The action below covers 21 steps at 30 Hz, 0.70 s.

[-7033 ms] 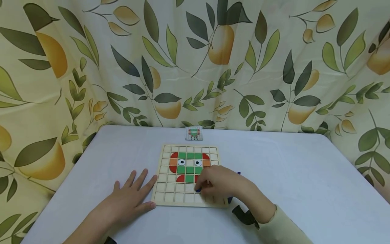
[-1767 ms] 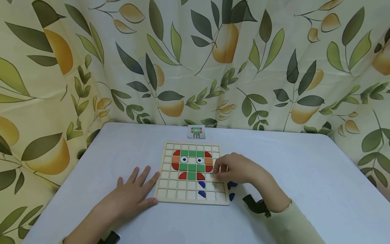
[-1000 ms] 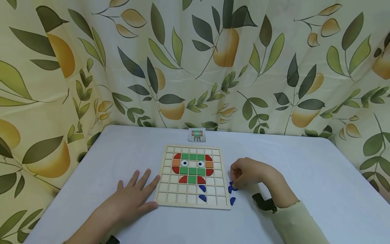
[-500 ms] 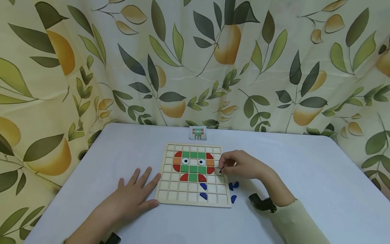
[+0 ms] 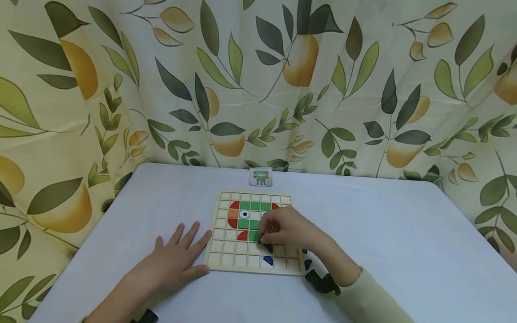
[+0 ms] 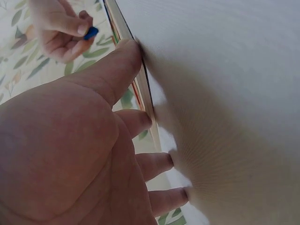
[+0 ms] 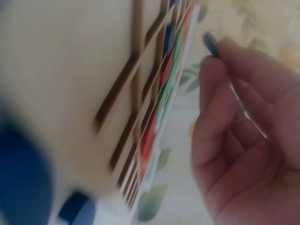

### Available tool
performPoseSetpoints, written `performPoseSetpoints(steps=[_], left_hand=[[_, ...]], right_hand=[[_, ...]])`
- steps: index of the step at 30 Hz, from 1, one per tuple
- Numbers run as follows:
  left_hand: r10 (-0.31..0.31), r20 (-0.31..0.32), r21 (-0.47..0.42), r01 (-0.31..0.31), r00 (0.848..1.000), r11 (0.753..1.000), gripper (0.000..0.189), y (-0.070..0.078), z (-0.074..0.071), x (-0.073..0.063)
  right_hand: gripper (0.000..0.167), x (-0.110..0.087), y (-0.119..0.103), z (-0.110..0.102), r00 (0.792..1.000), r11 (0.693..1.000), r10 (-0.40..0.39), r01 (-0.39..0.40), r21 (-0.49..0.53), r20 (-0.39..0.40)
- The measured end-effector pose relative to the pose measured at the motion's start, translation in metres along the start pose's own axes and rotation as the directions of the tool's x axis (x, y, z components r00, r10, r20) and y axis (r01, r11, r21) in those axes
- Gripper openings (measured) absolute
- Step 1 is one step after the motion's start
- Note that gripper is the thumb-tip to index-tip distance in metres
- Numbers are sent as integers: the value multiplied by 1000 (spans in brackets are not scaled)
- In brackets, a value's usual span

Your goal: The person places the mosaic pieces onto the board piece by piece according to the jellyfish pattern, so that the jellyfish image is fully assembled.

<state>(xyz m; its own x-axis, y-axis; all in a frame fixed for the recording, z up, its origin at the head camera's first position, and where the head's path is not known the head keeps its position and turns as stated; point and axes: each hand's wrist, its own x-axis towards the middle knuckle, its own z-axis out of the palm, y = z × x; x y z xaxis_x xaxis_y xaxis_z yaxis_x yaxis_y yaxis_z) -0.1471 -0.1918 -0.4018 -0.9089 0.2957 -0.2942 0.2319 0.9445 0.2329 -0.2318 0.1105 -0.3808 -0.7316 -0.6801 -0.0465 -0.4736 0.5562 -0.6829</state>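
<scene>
A wooden grid board point(image 5: 226, 259) lies on the white table, filled partly with green, red and orange tiles and two eye tiles. Between thumb and index finger, my right hand point(image 5: 288, 229) pinches a small blue tile point(image 7: 211, 44), held over the board just right of its lower middle. Two blue tiles point(image 5: 268, 260) sit in the grid below that hand. My left hand point(image 5: 171, 258) rests flat with fingers spread, its thumb and index fingertip at the board's left edge. The right hand hides the board's right-hand red and orange tiles.
Off the board's right edge lie loose blue tiles point(image 5: 308, 264), partly hidden by the right wrist. A small picture card point(image 5: 260, 176) with a similar figure lies behind the board. Leaf-patterned cloth point(image 5: 258, 89) hangs at the table's far edge.
The right hand placed two blue tiles on the grid, then picked another from the pile at the right and carried it left over the board. The left hand stayed at the board's edge.
</scene>
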Motion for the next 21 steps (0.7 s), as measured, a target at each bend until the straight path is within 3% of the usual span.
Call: performPoseSetpoints(steps=[10, 21], left_hand=[[27, -16, 11, -27, 1000, 1000, 80, 1, -4, 0], [26, -14, -2, -26, 1000, 1000, 79, -2, -1, -1]], right_hand=[[9, 12, -25, 14, 997, 988, 24, -11, -157, 79], [14, 22, -33, 24, 995, 958, 86, -68, -278, 51]])
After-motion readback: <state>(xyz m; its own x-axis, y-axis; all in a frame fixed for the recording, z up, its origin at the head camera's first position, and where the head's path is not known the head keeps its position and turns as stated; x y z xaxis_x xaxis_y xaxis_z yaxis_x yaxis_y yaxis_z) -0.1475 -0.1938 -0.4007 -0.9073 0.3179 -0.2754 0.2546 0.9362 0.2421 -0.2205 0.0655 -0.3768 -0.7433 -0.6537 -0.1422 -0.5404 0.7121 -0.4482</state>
